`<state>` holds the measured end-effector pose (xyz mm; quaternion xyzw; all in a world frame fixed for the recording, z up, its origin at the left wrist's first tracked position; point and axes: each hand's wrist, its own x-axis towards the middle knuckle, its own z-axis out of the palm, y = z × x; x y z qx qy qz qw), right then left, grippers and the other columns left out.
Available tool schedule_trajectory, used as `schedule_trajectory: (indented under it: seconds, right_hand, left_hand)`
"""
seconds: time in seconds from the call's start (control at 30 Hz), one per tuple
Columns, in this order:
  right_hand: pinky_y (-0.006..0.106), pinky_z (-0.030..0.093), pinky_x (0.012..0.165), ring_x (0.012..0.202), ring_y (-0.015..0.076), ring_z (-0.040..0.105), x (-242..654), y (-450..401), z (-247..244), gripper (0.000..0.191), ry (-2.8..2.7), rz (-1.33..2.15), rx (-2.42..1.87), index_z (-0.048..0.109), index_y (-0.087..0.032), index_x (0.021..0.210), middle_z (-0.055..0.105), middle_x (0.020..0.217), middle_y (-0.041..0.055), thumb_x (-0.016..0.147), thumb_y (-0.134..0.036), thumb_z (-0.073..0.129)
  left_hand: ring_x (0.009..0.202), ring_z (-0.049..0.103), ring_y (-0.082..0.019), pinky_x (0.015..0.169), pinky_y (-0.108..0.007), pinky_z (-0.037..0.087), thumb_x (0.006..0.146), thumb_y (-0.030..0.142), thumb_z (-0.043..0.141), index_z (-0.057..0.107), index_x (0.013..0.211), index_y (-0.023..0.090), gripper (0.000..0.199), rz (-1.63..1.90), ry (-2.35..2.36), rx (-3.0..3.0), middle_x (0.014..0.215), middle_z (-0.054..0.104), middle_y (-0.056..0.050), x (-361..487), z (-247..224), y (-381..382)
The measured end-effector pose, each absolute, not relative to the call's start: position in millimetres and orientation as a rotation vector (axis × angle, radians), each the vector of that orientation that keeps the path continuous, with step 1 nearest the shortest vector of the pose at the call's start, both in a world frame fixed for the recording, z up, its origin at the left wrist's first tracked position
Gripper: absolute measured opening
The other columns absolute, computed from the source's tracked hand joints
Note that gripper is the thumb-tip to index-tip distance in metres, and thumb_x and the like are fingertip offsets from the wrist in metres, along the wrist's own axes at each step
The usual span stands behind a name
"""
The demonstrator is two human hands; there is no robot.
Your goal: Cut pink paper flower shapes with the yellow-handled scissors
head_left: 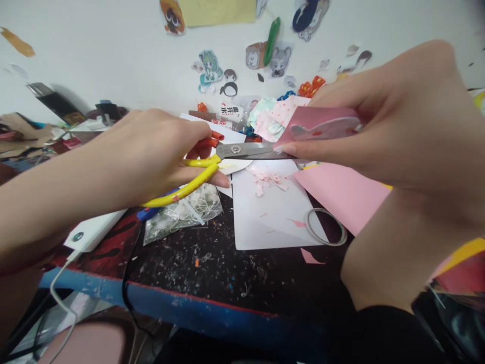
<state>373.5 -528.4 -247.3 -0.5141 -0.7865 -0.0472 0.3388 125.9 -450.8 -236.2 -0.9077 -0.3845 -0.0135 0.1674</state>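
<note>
Holding scissors (235, 148) at pink paper (314, 119) edge, room beneath

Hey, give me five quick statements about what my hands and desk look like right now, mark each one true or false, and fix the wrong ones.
1. The left hand holds the scissors. True.
2. The right hand holds a spoon. False: it holds a piece of pink paper.
3. Small pink scraps lie on the white sheet. True.
4. The clear bag lies to the right of the white sheet in the picture. False: the bag lies to its left.
5. Paper cutouts are on the wall. True.
</note>
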Motion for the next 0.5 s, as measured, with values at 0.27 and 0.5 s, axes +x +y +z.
schedule_trajectory:
  seconds: [0.27, 0.5]
  right_hand:
    - [0.034, 0.008, 0.062, 0.057, 0.0118, 0.017, 374.5, -529.3, -246.0, 0.056, -2.044, -0.116, -1.362, 0.029, -0.021, 0.047, 0.017, 0.057, -0.0014, 0.08, -0.029, 0.073]
    - [0.034, 0.008, 0.061, 0.058, 0.0121, 0.016, 374.4, -532.2, -243.7, 0.057, -2.035, -0.1, -1.394, 0.033, -0.021, 0.047, 0.018, 0.057, -0.0015, 0.08, -0.035, 0.078]
  left_hand:
    - [0.043, 0.049, -0.012, 0.063, -0.032, 0.044, 0.078, 0.081, 0.033, 0.049, 0.073, 0.022, 0.061, -0.095, -1.009, -2.618, 0.05, 0.036, 0.005, 124.5, -237.2, -449.1]
    - [0.056, 0.059, -0.023, 0.068, -0.038, 0.046, 0.079, 0.082, 0.041, 0.055, 0.082, 0.022, 0.062, -0.039, -1.102, -2.638, 0.054, 0.041, 0.002, 125.5, -236.4, -450.4]
